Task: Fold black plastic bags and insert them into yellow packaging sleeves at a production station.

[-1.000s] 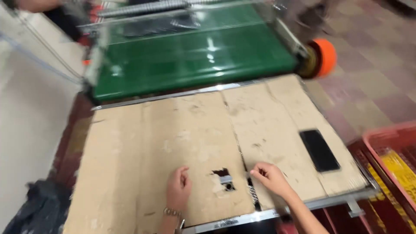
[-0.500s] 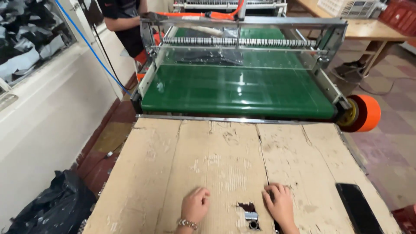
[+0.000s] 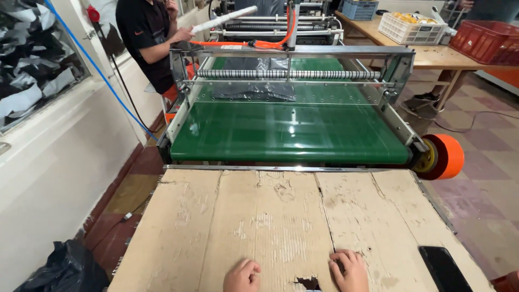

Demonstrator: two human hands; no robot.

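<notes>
cardboard sheet (image 3: 270, 227) under both empty hands, left hand (image 3: 241, 276), right hand (image 3: 350, 270), phone (image 3: 444, 269) near

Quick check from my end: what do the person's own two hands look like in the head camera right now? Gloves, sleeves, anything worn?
Both are bare. The left hand and the right hand show no gloves and no rings that I can make out. Only the fingers and knuckles are in the picture; the wrists and forearms are cut off by the bottom edge, so any sleeve or wristband cannot be seen.

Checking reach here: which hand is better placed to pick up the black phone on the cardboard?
Probably the right hand: it rests nearer the black phone than the left hand.
</notes>
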